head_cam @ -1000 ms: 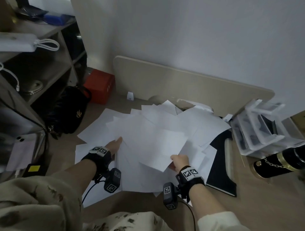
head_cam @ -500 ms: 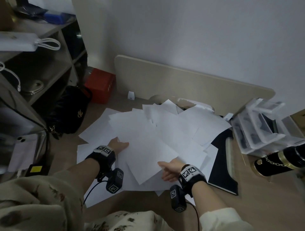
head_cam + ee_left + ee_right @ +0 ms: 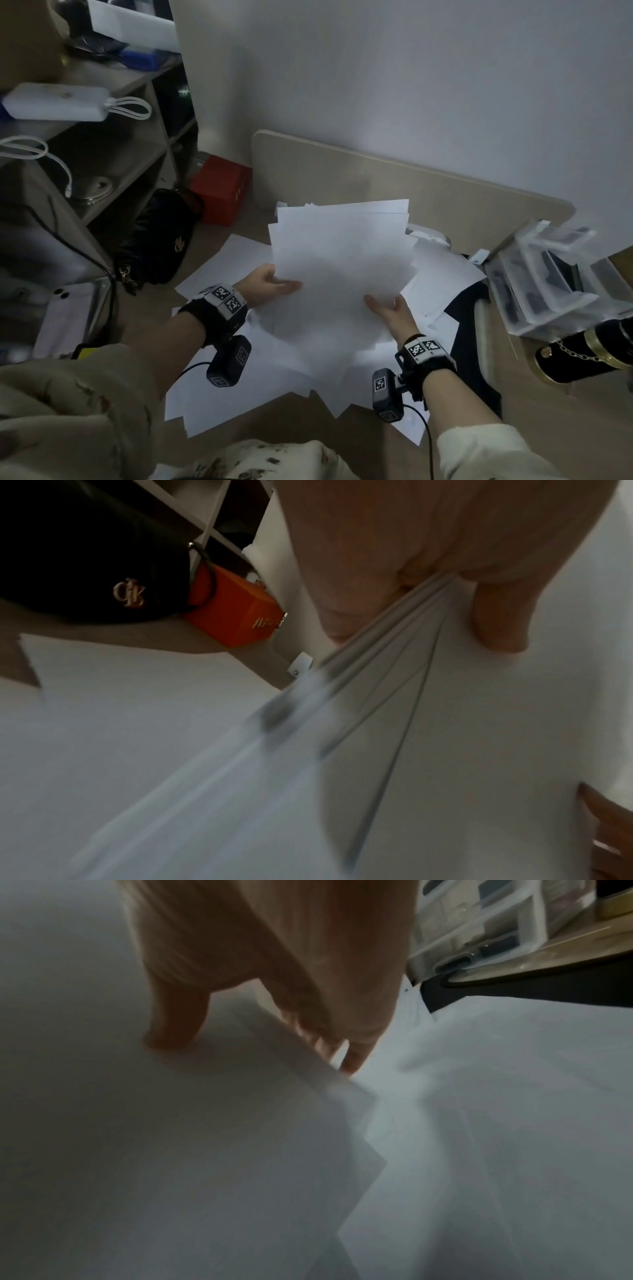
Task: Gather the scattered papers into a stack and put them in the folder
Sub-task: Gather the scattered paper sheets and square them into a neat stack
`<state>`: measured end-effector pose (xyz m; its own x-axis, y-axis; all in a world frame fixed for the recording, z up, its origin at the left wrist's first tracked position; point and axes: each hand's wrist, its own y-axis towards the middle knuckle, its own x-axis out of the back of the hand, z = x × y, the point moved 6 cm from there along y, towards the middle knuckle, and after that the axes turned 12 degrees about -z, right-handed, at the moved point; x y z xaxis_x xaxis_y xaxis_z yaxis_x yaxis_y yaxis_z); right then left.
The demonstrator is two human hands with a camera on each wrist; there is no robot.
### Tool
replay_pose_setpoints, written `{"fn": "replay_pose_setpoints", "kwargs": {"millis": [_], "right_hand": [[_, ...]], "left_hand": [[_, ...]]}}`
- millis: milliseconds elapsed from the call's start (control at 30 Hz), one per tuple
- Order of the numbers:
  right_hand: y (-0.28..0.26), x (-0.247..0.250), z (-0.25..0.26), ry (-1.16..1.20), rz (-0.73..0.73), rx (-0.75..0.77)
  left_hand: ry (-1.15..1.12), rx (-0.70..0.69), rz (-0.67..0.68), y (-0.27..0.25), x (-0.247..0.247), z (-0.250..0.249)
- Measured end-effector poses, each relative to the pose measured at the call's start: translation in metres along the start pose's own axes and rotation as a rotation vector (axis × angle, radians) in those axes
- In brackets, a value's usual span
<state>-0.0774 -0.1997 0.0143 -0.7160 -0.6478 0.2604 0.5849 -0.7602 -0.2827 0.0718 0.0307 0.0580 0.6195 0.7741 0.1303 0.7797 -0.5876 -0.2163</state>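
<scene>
A bundle of white papers (image 3: 342,260) is raised and tilted above the floor. My left hand (image 3: 281,284) grips its left edge, thumb on top. My right hand (image 3: 385,308) grips its lower right edge. In the left wrist view my left hand (image 3: 418,610) pinches the fanned sheets (image 3: 394,696) between thumb and fingers. From the right wrist camera, my right hand (image 3: 260,1047) has its thumb on top of the sheets (image 3: 205,1123) and its fingers beneath. More loose sheets (image 3: 239,387) lie spread underneath. The black folder (image 3: 469,329) lies open to the right, partly covered by paper.
A black handbag (image 3: 161,240) and a red box (image 3: 222,188) sit at the left beside a shelf unit (image 3: 102,164). A beige board (image 3: 376,178) leans on the wall. A clear plastic drawer box (image 3: 548,274) and a black cylinder with gold chain (image 3: 582,353) stand at the right.
Both hands slid sheets together on the pile, then lifted a bundle up off it. The bundle now stands tilted, with its far edge higher.
</scene>
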Motion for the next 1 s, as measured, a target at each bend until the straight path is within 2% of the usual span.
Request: {"fn": "replay_pose_setpoints", "kwargs": {"millis": [100, 200, 300, 400, 500, 600, 667, 800, 867, 933, 1000], "right_hand": [[-0.004, 0.007, 0.021, -0.001, -0.064, 0.088], [-0.007, 0.004, 0.031, 0.025, -0.071, 0.152], [-0.008, -0.005, 0.030, -0.042, -0.079, 0.161], [-0.010, -0.012, 0.025, -0.017, -0.022, 0.131], [-0.012, -0.010, 0.026, 0.054, -0.005, 0.095], [-0.008, 0.000, 0.034, 0.146, -0.087, 0.036], [-0.005, 0.002, 0.038, 0.217, -0.090, 0.001], [-0.009, -0.009, 0.047, 0.283, 0.022, -0.003], [-0.008, -0.015, 0.044, 0.319, 0.084, -0.058], [-0.011, -0.021, 0.046, 0.323, 0.114, -0.070], [-0.013, -0.026, 0.047, 0.286, 0.085, -0.062]], "left_hand": [[-0.044, -0.006, -0.024, 0.003, 0.003, -0.004], [-0.122, -0.020, -0.138, 0.001, 0.007, -0.007], [-0.192, -0.013, -0.256, 0.003, 0.010, -0.006], [-0.250, 0.022, -0.324, 0.002, 0.015, -0.004], [-0.275, 0.034, -0.322, -0.003, 0.016, -0.008], [-0.330, 0.053, -0.274, -0.005, 0.020, -0.012], [-0.357, 0.070, -0.242, -0.005, 0.023, -0.013], [-0.361, 0.074, -0.176, -0.006, 0.028, -0.015], [-0.349, 0.096, -0.171, -0.006, 0.035, -0.014], [-0.320, 0.099, -0.182, -0.004, 0.041, -0.015], [-0.278, 0.081, -0.210, -0.004, 0.041, -0.020]]}}
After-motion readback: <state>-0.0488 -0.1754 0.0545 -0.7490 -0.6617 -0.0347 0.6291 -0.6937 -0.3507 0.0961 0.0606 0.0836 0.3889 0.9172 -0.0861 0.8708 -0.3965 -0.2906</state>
